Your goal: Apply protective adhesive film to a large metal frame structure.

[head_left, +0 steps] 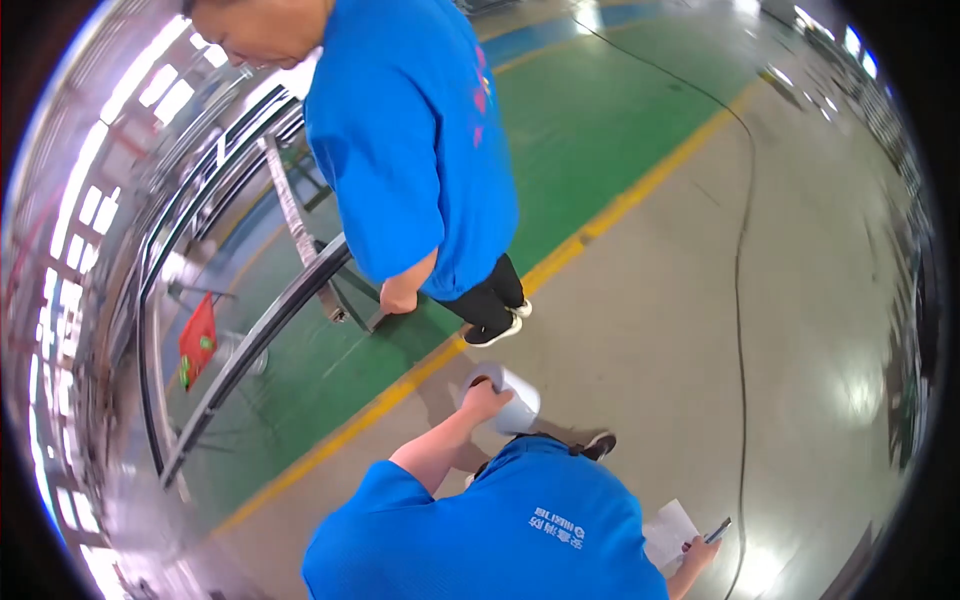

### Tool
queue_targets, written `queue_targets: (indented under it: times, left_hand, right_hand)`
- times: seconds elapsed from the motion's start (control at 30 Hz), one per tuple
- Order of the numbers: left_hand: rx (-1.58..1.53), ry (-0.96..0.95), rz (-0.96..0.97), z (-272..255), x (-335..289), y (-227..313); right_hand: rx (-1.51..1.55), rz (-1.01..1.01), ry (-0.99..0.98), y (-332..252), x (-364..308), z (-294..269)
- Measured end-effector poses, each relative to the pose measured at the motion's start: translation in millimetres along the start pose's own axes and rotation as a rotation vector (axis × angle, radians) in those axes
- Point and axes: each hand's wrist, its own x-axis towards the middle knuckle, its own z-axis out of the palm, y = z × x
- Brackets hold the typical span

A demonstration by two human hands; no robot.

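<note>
Far L: dark frame (243,362), co-worker (400,150) in blue just beside it. Nearer, ctr: L hand (485,399) grips white roll (520,402) by its open end. Near R: R hand (704,550) holds white paper (671,531) + slim item (719,529), type unclear; cable (738,300) runs beyond.

Bright light flooded in through windows (175,101) along the left side, burning the panes to flat white, with blue-purple fringing near the rim. Glare pooled on the grey floor (650,330) at lower right and toward the right edge, while soft shadows fell around a white roll (519,402). The fisheye lens curved the window rows and smeared the margins into black corners; the centre appeared reasonably sharp.
</note>
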Motion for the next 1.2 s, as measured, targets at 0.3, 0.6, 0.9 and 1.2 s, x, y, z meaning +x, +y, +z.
queue_targets:
  times: [0.3, 0.6, 0.9, 1.2]
  left_hand:
    - [0.177, -0.112, -0.376, 80, -19, -61]
    - [-0.218, -0.436, -0.523, 190, 4, -25]
    - [-0.218, 0.178, -0.505, 93, 206, 113]
    - [-0.325, 0.091, -0.801, -58, 366, 254]
  right_hand:
    - [-0.166, -0.423, -0.304, -288, 216, 152]
    - [-0.204, -0.750, -0.349, -509, 262, 329]
    - [0.550, -0.555, -0.773, -736, 269, 507]
    - [0.607, -0.579, -1.109, -1027, 226, 684]
